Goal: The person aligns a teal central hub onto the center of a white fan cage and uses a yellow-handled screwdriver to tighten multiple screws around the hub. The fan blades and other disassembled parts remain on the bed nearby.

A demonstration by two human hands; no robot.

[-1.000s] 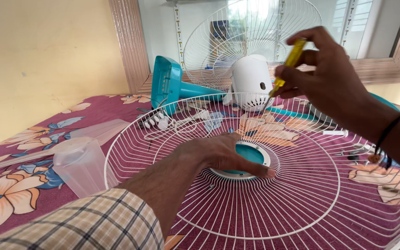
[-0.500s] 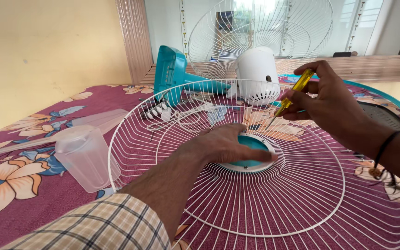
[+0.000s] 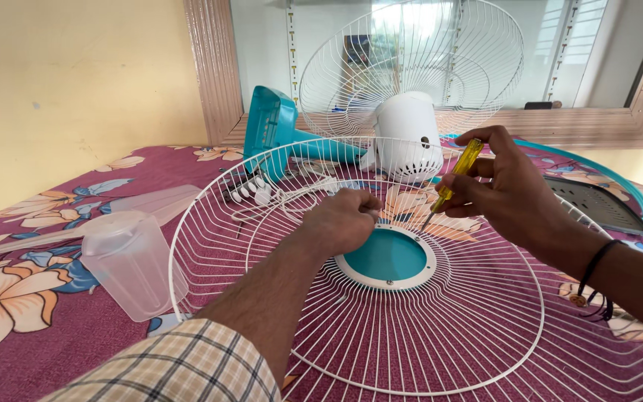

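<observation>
Two hands over a white round wire fan guard [image 3: 426, 327] lying flat on a maroon floral cloth [image 3: 53, 298]. Left hand [image 3: 344, 219] at the upper-left edge of the guard's teal plastic centre disc [image 3: 388, 257], fingers curled inward; what that grip pinches, if anything, cannot be told. Right hand [image 3: 511, 193] just above and right of the disc, grip pressed together around a yellow-handled screwdriver [image 3: 452, 182], tip angled down toward the disc's rim. Clear plastic jug [image 3: 132, 260] lying left of the guard. White fan motor housing [image 3: 409, 134] with a second upright wire guard [image 3: 411, 67] and a teal fan base [image 3: 269, 134] beyond the disc.
</observation>
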